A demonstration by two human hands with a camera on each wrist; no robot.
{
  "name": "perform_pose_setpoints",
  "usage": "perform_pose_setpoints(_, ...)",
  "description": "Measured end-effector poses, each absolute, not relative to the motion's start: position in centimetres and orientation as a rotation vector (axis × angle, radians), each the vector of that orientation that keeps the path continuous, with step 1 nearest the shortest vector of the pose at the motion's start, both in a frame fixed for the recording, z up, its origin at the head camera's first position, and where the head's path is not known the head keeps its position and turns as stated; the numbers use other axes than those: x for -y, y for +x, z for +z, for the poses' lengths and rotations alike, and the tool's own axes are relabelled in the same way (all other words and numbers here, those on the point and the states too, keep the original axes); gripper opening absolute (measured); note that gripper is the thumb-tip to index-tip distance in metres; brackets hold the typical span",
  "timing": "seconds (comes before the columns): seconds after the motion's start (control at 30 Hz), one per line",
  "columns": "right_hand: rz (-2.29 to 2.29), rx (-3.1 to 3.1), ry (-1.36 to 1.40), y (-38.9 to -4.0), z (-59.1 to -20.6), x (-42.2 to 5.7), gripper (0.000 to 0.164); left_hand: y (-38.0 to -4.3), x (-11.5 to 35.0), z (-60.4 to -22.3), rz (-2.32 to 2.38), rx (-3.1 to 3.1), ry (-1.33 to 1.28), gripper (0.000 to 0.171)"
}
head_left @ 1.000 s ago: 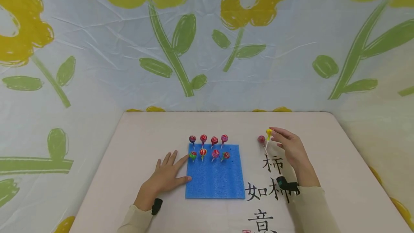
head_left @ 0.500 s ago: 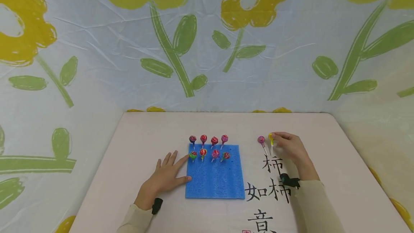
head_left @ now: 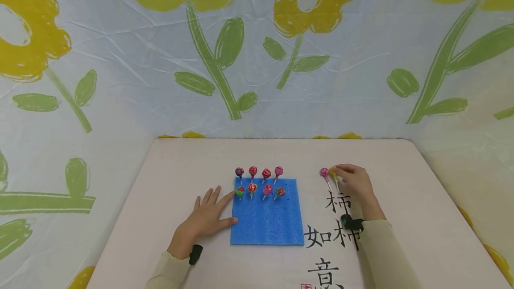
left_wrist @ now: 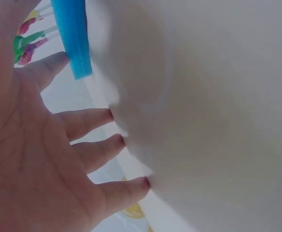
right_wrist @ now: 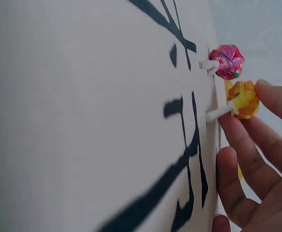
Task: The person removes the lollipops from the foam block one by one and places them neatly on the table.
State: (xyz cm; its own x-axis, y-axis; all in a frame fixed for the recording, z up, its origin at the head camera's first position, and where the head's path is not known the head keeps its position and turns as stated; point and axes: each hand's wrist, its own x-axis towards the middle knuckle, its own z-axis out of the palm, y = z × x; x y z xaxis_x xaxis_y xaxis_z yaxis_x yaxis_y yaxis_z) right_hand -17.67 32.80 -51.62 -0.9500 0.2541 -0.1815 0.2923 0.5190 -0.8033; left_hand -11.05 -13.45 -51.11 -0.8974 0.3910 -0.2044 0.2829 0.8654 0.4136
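My left hand [head_left: 208, 219] rests with spread, straight fingers beside the blue foam board [head_left: 267, 224]. Its index finger and thumb touch the board's left edge; in the left wrist view the other fingertips [left_wrist: 143, 182] press on the table. My right hand [head_left: 355, 184] pinches the head of a yellow lollipop [right_wrist: 246, 100] between thumb and fingers, low over the table. Close on its left lies a pink lollipop [head_left: 324, 172], its white stick toward me. Several wrapped lollipops stand in two rows on the board's far half, among them a green one [head_left: 239, 191].
Large black brush characters [head_left: 323, 273] mark the pale table [head_left: 192, 159] to the right of the board. Behind the table and at its sides hangs a cloth [head_left: 341, 84] printed with flowers.
My right hand has brought the yellow lollipop down, then a little left toward the pink one, which it uncovered. The left hand stays in place.
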Motion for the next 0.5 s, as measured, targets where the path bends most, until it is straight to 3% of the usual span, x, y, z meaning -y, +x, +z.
perform_pose_setpoints(0.5,-1.257,-2.788,0.59,-17.79,-51.79,-32.02,0.053,-11.13,13.6,-51.58,0.544,-2.762,0.509,0.079)
